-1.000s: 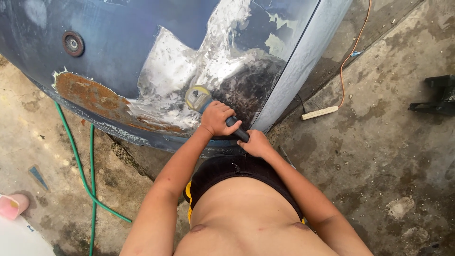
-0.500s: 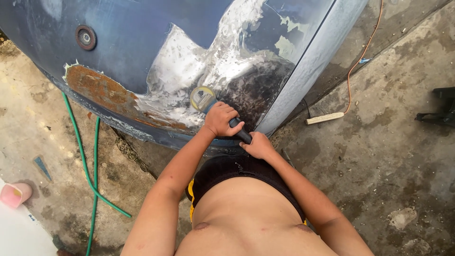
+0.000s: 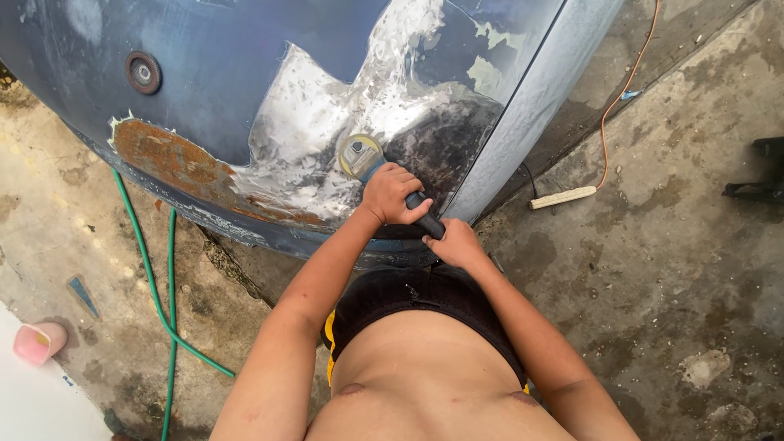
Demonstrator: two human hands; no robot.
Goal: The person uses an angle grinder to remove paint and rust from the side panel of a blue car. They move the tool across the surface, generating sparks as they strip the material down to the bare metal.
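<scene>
An angle grinder (image 3: 364, 160) with a round disc presses against the blue car body panel (image 3: 245, 73), on a patch sanded down to bare grey metal. My left hand (image 3: 390, 193) grips the front of the grinder's body just behind the disc. My right hand (image 3: 454, 242) closes around the black rear handle, lower and to the right. A rusty brown strip (image 3: 167, 155) runs along the panel's lower edge to the left of the disc.
A green hose (image 3: 167, 278) snakes over the concrete at left. A pink cup (image 3: 37, 341) stands at the lower left. An orange cable (image 3: 608, 106) runs to a white power strip (image 3: 562, 197) on the ground at right. A dark object (image 3: 755, 189) sits at the far right edge.
The view has drifted slightly; the grinder disc and both hands have stayed on the same bare-metal patch, shifting only a little along the panel.
</scene>
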